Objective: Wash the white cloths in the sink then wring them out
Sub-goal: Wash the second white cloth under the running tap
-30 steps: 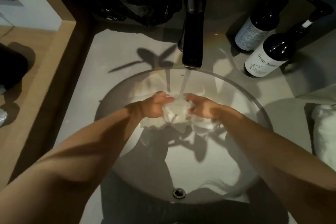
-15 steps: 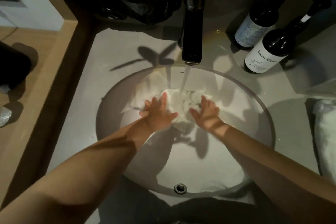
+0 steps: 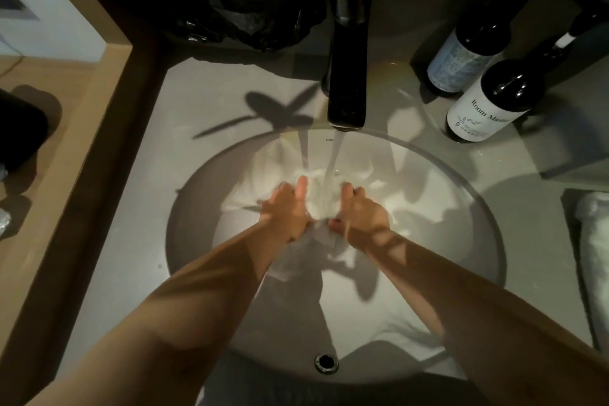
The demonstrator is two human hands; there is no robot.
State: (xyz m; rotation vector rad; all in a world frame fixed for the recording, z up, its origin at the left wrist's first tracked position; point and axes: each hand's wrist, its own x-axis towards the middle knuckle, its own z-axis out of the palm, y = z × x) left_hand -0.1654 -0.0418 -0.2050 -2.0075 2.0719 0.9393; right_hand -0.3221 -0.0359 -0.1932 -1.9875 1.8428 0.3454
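Note:
A wet white cloth (image 3: 321, 201) is bunched in the middle of the round white sink (image 3: 461, 273), right under the running stream from the dark faucet (image 3: 348, 76). My left hand (image 3: 286, 211) grips the cloth's left side with curled fingers. My right hand (image 3: 361, 214) grips its right side, thumb up. The two hands sit close together, and water falls on the cloth between them. More white cloth spreads flat on the basin behind the hands.
Two dark pump bottles (image 3: 487, 99) stand at the back right of the grey counter (image 3: 211, 128). A rolled white towel (image 3: 593, 260) lies at the right edge. A black plastic bag (image 3: 237, 3) sits behind the faucet. A wooden ledge (image 3: 66, 175) runs along the left. The overflow hole (image 3: 326, 363) is at the near rim.
Half a second ago both hands lay flat and spread on the cloth; now they have closed on it and drawn together under the stream.

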